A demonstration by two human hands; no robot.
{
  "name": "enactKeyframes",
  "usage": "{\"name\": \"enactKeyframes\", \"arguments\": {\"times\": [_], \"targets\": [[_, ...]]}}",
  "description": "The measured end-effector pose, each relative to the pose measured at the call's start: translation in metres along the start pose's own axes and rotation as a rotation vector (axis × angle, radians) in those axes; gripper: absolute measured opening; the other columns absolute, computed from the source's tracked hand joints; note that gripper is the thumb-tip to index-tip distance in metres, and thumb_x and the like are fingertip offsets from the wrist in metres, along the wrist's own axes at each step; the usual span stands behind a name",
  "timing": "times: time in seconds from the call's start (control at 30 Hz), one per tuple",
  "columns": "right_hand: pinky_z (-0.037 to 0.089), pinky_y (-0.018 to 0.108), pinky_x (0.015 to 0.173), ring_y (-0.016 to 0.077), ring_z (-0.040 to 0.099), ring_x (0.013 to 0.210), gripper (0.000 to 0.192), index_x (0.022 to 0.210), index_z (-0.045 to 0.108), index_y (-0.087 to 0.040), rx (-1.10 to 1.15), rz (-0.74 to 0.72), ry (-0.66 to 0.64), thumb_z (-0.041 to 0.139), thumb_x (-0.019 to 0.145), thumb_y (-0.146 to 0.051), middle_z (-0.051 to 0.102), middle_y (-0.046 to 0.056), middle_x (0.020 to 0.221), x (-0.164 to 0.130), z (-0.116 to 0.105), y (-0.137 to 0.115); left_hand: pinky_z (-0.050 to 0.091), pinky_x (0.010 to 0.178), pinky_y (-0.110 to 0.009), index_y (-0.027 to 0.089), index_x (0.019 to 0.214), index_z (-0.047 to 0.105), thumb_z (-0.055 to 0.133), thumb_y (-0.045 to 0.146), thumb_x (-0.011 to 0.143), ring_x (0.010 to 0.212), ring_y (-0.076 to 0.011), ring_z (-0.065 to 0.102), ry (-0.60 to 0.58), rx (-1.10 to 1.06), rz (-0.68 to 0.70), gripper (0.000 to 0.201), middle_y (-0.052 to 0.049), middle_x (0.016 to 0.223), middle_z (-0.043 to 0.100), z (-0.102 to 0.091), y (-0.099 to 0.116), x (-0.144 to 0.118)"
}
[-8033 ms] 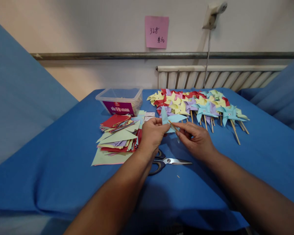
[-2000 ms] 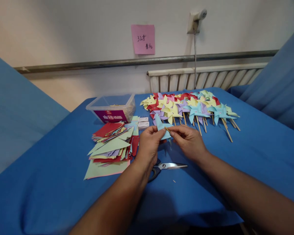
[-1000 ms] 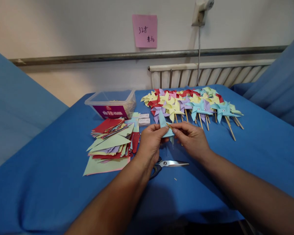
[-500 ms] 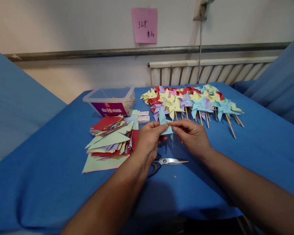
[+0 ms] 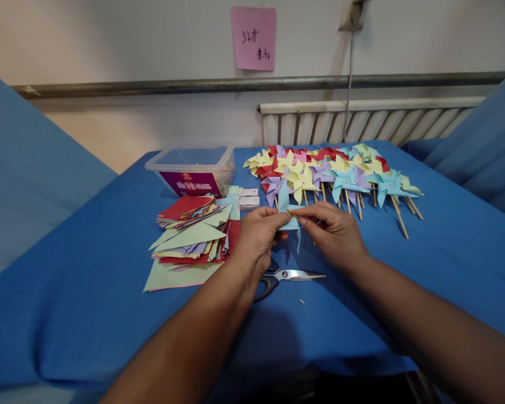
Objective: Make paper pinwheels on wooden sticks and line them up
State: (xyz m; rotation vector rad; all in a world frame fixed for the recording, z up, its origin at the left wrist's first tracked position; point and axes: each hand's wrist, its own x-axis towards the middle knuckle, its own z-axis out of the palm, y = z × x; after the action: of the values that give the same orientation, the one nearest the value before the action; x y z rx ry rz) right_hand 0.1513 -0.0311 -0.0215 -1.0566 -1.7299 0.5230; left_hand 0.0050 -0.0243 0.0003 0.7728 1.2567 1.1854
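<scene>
My left hand point(image 5: 257, 234) pinches a light blue paper pinwheel point(image 5: 283, 200) between thumb and fingers, above the middle of the table. From the other side my right hand point(image 5: 335, 231) closes thumb and forefinger on a thin wooden stick point(image 5: 291, 213), its tip at the pinwheel's centre. Most of the stick is hidden by the fingers, so I cannot tell how it is joined to the paper. Below the hands lie scissors point(image 5: 297, 275) with dark handles, partly covered by my left wrist.
Left of my hands is a stack of coloured paper point(image 5: 185, 241). Behind it stand a clear plastic box point(image 5: 189, 160) with a purple label and small white boxes point(image 5: 249, 203). Several pinwheels on sticks point(image 5: 345, 180) lie at the back right. A tiny sliver point(image 5: 302, 301) lies near the scissors.
The view has shifted slightly, so everything sits a little further right. Both hands keep their grip on the pinwheel and stick, with hardly any other movement.
</scene>
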Motion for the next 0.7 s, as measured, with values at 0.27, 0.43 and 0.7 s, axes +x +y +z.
{"name": "enactKeyframes", "arguments": {"times": [0.27, 0.43, 0.7], "targets": [[0.048, 0.028, 0.066, 0.0148, 0.062, 0.075, 0.021, 0.1, 0.074, -0.023, -0.105, -0.103, -0.01, 0.058, 0.088, -0.017, 0.067, 0.003, 0.084, -0.0009, -0.0041, -0.0004, 0.043, 0.046, -0.019, 0.016, 0.069, 0.054, 0.076, 0.018, 0.056, 0.049, -0.0066, 0.049, -0.007, 0.008, -0.014, 0.026, 0.003, 0.063, 0.054, -0.0004, 0.0019, -0.0008], [0.048, 0.027, 0.065, 0.0145, 0.062, 0.075, 0.021, 0.101, 0.073, -0.024, -0.102, -0.138, -0.002, 0.057, 0.089, -0.016, 0.067, 0.003, 0.085, -0.0005, -0.0053, 0.0005, 0.042, 0.044, -0.019, 0.016, 0.069, 0.053, 0.076, 0.018, 0.056, 0.049, -0.0067, 0.049, -0.008, 0.015, -0.003, 0.026, 0.003, 0.062, 0.053, 0.0, 0.003, -0.0005], [0.049, 0.028, 0.068, 0.0153, 0.063, 0.077, 0.023, 0.103, 0.072, -0.024, -0.124, -0.174, -0.013, 0.055, 0.09, -0.016, 0.067, 0.004, 0.087, -0.0008, -0.0048, 0.0029, 0.042, 0.043, -0.019, 0.016, 0.066, 0.053, 0.075, 0.018, 0.056, 0.049, -0.0069, 0.048, -0.008, 0.04, 0.026, 0.024, 0.003, 0.062, 0.053, -0.0001, 0.0011, 0.0004]]}}
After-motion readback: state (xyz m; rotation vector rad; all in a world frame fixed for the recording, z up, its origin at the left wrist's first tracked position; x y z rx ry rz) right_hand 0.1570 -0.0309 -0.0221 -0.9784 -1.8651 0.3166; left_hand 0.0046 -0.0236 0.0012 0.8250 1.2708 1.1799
